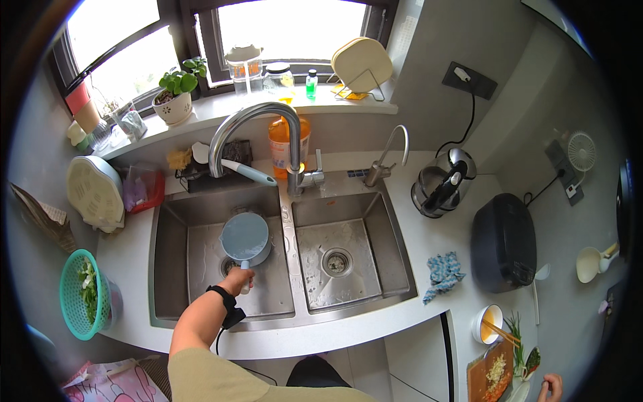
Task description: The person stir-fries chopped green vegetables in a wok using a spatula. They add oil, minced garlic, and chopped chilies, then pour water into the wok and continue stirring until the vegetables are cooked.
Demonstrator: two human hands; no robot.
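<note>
My left hand (pixel 238 281) grips the handle of a small light blue saucepan (pixel 245 236) with a pouring lip. What looks like clear liquid lies inside the pan. It is over the left basin of a stainless steel double sink (pixel 291 246), partly covering that basin's drain. The chrome gooseneck faucet (pixel 258 108) arches behind it, its spout above the back of the left basin. A brush (pixel 251 172) with a pale blue and white handle rests behind that basin. A black band with a cable circles my left wrist. My right hand is out of view.
A teal colander (pixel 75 301) with greens stands left. Rightward are a blue-patterned cloth (pixel 443 274), an electric kettle (pixel 443 183) and a black appliance (pixel 505 243). A bowl of beaten egg (pixel 487 321) with chopsticks is near a cutting board (pixel 477 369). A person's hand (pixel 551 388) shows nearby.
</note>
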